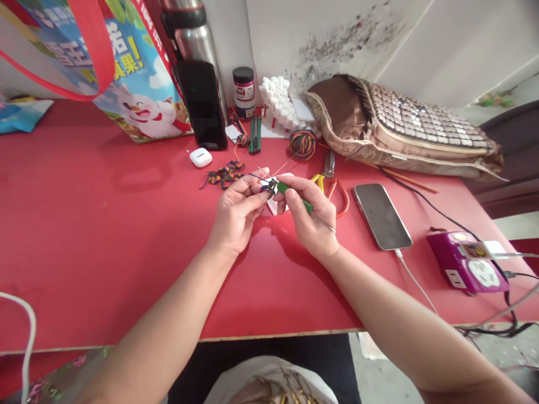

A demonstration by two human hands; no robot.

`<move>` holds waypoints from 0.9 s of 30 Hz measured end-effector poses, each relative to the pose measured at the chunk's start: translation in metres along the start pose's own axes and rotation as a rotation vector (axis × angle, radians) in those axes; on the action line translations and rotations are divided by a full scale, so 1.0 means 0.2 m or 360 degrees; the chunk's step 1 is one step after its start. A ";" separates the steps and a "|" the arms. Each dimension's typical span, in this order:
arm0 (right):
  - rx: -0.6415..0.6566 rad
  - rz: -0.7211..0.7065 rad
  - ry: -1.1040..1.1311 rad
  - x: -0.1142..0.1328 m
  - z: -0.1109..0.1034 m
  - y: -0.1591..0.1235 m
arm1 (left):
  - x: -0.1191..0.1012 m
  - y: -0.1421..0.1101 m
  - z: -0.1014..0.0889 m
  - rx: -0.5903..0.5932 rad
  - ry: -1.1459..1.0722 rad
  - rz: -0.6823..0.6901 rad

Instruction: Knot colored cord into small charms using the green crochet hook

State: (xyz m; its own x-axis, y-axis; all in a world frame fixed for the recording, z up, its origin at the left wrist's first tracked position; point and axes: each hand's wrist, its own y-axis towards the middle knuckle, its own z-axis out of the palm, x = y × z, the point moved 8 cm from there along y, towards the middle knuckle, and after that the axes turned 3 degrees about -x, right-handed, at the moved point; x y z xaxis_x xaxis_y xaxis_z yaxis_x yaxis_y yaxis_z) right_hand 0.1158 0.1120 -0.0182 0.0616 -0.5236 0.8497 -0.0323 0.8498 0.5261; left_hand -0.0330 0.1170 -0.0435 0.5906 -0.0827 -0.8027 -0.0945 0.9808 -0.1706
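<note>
My left hand is closed, its thumb and fingertips pinching a small piece of dark, multicoloured yarn work. In my right hand is a green-handled crochet hook, its front end at the yarn work. The fingers hide the hook's tip. A strand runs from the piece toward a ball of multicoloured yarn behind the hands. Beneath my fingers lies a small white card or box, partly covered. Just left of it rests a finished-looking bunch of multicoloured yarn work.
Scissors with orange and yellow handles and a phone lie to the right, near a purple power socket. Behind stand a dark phone, a steel flask, a jar, a green cutter and a cushion.
</note>
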 end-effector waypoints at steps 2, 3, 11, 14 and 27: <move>-0.0010 0.0068 0.0009 -0.01 0.00 0.00 | 0.01 0.00 0.00 0.0015 0.0040 -0.0042; -0.0007 0.0086 0.0011 -0.02 -0.01 0.01 | 0.01 -0.01 0.00 0.0030 0.0047 -0.0058; -0.0019 0.0126 0.0045 -0.03 -0.01 0.02 | 0.01 -0.01 0.01 0.0046 0.0032 -0.0041; 0.0002 0.0101 0.0071 -0.02 0.00 0.01 | 0.00 0.00 0.00 0.0025 0.0017 -0.0015; -0.0023 0.0374 0.0387 -0.07 0.02 0.00 | -0.03 -0.01 0.03 0.0165 -0.0005 -0.0032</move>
State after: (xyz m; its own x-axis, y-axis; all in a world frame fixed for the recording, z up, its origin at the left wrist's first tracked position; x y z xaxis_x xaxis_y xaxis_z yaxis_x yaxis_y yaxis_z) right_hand 0.1116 0.1196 -0.0305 0.2903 -0.2849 0.9135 -0.0601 0.9473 0.3146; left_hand -0.0315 0.1162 -0.0358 0.5942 -0.1019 -0.7978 0.0008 0.9920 -0.1261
